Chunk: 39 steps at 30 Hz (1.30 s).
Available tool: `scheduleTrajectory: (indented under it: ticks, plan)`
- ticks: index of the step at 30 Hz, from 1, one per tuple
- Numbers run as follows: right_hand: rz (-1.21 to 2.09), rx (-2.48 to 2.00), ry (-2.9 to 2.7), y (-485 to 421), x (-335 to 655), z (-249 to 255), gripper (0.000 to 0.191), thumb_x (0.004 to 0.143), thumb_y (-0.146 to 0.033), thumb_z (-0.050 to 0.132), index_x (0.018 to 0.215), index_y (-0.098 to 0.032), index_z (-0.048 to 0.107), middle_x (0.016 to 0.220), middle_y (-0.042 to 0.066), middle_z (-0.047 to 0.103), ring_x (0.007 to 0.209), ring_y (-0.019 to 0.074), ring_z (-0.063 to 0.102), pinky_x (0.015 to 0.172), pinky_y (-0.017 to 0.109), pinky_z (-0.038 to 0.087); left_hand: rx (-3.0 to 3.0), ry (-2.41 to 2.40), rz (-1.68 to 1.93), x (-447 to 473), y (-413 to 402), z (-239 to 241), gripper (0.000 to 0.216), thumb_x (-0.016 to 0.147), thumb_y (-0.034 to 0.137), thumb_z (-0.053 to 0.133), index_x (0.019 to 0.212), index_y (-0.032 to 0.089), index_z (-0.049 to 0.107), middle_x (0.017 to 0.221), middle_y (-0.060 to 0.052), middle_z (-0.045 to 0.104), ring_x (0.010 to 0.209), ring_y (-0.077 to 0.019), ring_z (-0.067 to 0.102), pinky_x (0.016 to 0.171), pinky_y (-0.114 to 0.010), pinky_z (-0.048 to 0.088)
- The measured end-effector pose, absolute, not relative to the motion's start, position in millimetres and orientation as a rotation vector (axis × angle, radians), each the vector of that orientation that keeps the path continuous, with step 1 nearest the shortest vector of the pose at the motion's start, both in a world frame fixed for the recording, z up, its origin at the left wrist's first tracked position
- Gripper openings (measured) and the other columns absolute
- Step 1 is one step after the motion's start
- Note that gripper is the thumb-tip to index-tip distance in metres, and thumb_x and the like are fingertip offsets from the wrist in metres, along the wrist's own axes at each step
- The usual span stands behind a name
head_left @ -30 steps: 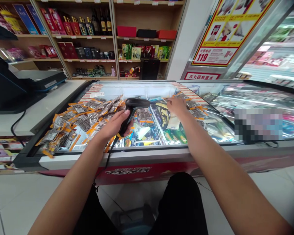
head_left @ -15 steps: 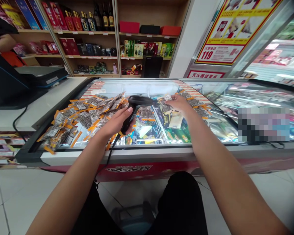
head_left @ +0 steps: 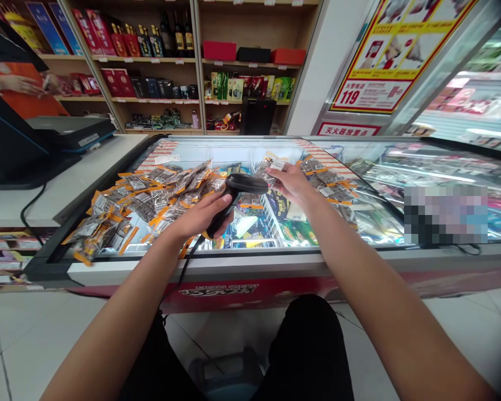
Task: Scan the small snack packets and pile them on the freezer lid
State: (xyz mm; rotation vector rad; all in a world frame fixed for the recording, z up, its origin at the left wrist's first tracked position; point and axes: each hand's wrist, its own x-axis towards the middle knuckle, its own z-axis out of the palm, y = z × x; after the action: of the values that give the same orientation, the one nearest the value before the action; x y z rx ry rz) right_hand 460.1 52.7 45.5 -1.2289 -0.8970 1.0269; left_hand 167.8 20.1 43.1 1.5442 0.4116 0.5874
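Observation:
My left hand (head_left: 211, 214) is wrapped round the handle of a black barcode scanner (head_left: 246, 184), its head facing right. In my right hand (head_left: 288, 181) is a small snack packet (head_left: 265, 165) with an orange edge and a pale label, pinched at its near side. The packet is held up just beyond the scanner's head, apart from it. To the left, a heap of similar snack packets (head_left: 144, 203) lies on the glass top of a chest freezer (head_left: 121, 273). More such packets (head_left: 329, 181) lie right of my right hand.
A counter (head_left: 121, 147) with a dark machine (head_left: 12, 139) borders the freezer on the left. A person's hand (head_left: 23, 84) shows behind it. The scanner's cord (head_left: 183, 275) hangs over the freezer's front edge. Shelves (head_left: 150, 58) of boxes and bottles stand behind.
My right hand has moved left with the packet, which is now raised and tilted nearer the scanner's head. The scanner has shifted slightly right. Behind the counter, the other person's hand has come into clearer view.

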Motion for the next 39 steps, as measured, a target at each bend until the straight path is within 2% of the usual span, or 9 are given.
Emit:
scheduleTrajectory:
  ticks: [7,11,14,18,23,30,33,36,39]
  plan:
    - [1.007,-1.254,-0.914,54,461,44,0.052,0.061,-0.033,0.111,0.090,-0.025,0.069,0.088,-0.003,0.078,0.083,0.0153,0.074,0.075,0.028,0.064,1.533,0.417,0.596,166,21,44,0.064,0.093,0.083,0.073,0.090,0.024,0.048,0.064,0.004,0.059,0.040,-0.0097,0.053,0.039,-0.023,0.038]
    - [0.950,-1.244,-1.073,54,460,36,0.057,0.061,-0.045,0.110,0.089,-0.025,0.065,0.091,0.000,0.080,0.088,0.0200,0.076,0.085,0.037,0.065,1.514,0.409,0.626,167,20,45,0.063,0.093,0.082,0.073,0.088,0.024,0.049,0.060,0.005,0.056,0.039,-0.0098,0.050,0.038,-0.023,0.037]
    - [0.769,-1.340,-1.430,56,458,32,0.045,0.072,-0.052,0.103,0.089,-0.025,0.072,0.099,0.007,0.084,0.114,0.0324,0.078,0.106,0.049,0.060,1.500,0.410,0.661,168,21,45,0.063,0.093,0.081,0.074,0.088,0.024,0.049,0.059,0.005,0.056,0.038,-0.0099,0.050,0.038,-0.023,0.036]
    - [0.267,-1.815,-1.618,63,476,34,0.028,0.103,-0.048,0.074,0.111,-0.024,0.086,0.126,0.014,0.084,0.143,0.0428,0.067,0.128,0.064,0.039,1.494,0.417,0.674,168,20,46,0.063,0.093,0.081,0.075,0.087,0.024,0.049,0.058,0.005,0.056,0.038,-0.0100,0.050,0.038,-0.023,0.036]
    - [-0.268,-2.205,-1.462,72,530,36,0.049,0.111,-0.035,0.060,0.154,-0.014,0.072,0.178,0.027,0.047,0.168,0.0452,0.038,0.132,0.068,0.029,1.488,0.440,0.643,169,20,47,0.062,0.093,0.081,0.074,0.091,0.023,0.050,0.059,0.005,0.058,0.038,-0.0104,0.051,0.039,-0.023,0.037]
    - [-0.222,-2.345,-1.464,77,548,29,0.033,0.112,-0.034,0.058,0.118,-0.015,0.084,0.132,0.022,0.080,0.138,0.0402,0.067,0.134,0.067,0.023,1.491,0.424,0.638,168,21,45,0.061,0.095,0.080,0.073,0.091,0.023,0.052,0.059,0.005,0.057,0.038,-0.0104,0.051,0.039,-0.023,0.037]
    - [-0.188,-2.291,-1.494,77,537,32,0.024,0.109,-0.034,0.066,0.111,-0.018,0.083,0.117,0.018,0.084,0.125,0.0364,0.074,0.128,0.057,0.040,1.501,0.442,0.642,168,22,44,0.063,0.094,0.081,0.072,0.088,0.023,0.049,0.059,0.004,0.057,0.039,-0.0102,0.051,0.039,-0.023,0.037]
    - [-0.096,-2.287,-1.499,76,528,34,0.024,0.103,-0.038,0.074,0.116,-0.018,0.081,0.119,0.018,0.083,0.123,0.0368,0.076,0.114,0.050,0.054,1.520,0.461,0.639,167,21,45,0.064,0.094,0.083,0.071,0.088,0.024,0.047,0.059,0.004,0.058,0.039,-0.0097,0.050,0.039,-0.023,0.036]
    - [-0.025,-2.421,-1.449,78,523,34,0.036,0.096,-0.044,0.084,0.114,-0.013,0.080,0.129,0.025,0.079,0.129,0.0443,0.074,0.111,0.054,0.056,1.527,0.459,0.634,167,20,46,0.065,0.093,0.084,0.071,0.090,0.024,0.047,0.060,0.005,0.058,0.039,-0.0095,0.050,0.039,-0.023,0.036]
